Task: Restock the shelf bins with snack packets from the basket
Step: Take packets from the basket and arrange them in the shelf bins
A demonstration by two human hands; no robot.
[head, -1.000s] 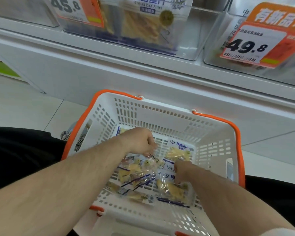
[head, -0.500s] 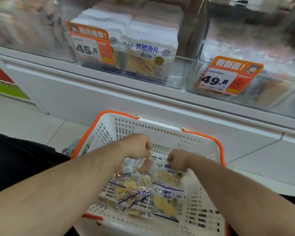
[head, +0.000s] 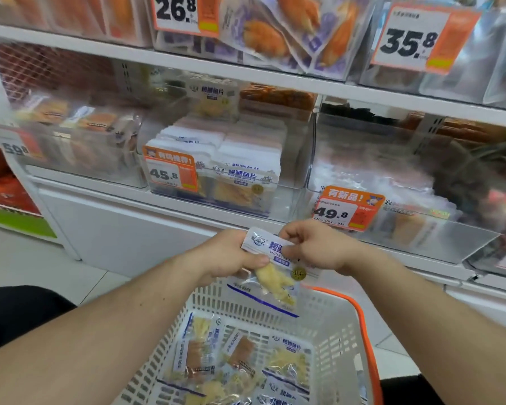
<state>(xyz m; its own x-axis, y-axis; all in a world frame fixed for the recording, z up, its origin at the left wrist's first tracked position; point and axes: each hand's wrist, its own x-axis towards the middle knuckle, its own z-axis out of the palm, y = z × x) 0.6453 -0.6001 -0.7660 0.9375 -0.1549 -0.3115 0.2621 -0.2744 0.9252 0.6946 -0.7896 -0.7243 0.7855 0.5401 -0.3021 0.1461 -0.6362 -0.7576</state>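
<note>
Shelves ahead; both hands, left hand [head: 225, 255] and right hand [head: 319, 247], pinch one packet [head: 272, 258]; loose grip could drop it toward the basket [head: 333, 323] at six o'clock.

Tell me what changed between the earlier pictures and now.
Both hands came up out of the basket, lifting a snack packet clear above its rim toward the shelf bins. The left hand grips the packet's left edge and the right hand pinches its top. The view tilted upward too. The other packets remain in the basket, and the 45.8 bin looks unchanged.
</note>
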